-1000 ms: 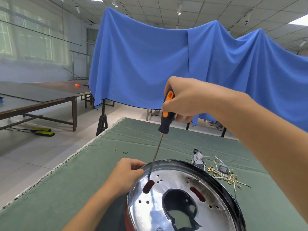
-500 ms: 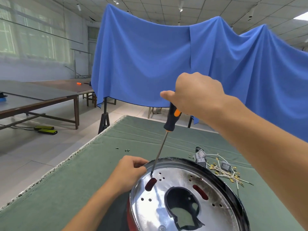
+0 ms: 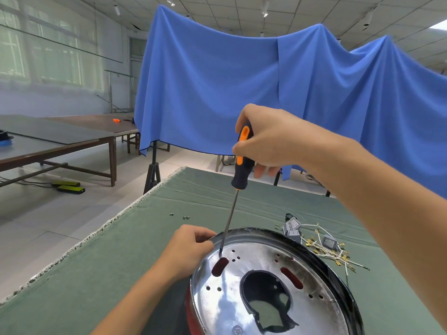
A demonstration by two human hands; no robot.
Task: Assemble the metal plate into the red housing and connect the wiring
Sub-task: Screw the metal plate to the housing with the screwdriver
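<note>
A shiny round metal plate (image 3: 254, 264) with a large centre hole lies inside the red housing (image 3: 191, 313), of which only a red sliver shows at the lower left. My right hand (image 3: 268, 139) grips the black-and-orange handle of a screwdriver (image 3: 239, 170). Its thin shaft stands nearly upright, with the tip on the plate's upper left, beside a red oval slot. My left hand (image 3: 191, 250) holds the rim of the plate close to that tip, fingers curled over the edge. A bundle of white wires with brass terminals (image 3: 326, 247) lies on the green cloth to the right.
The green cloth-covered table (image 3: 121, 262) has its left edge running diagonally toward me. A few small screws (image 3: 185, 217) lie beyond my left hand. Grey connector blocks (image 3: 292, 226) sit among the wires. A blue drape (image 3: 242, 93) hangs behind; brown tables (image 3: 72, 143) stand at the left.
My right hand has turned on the screwdriver handle, twisting it from one frame to the other, while the tip stays at the same spot. My left hand keeps its hold on the rim.
</note>
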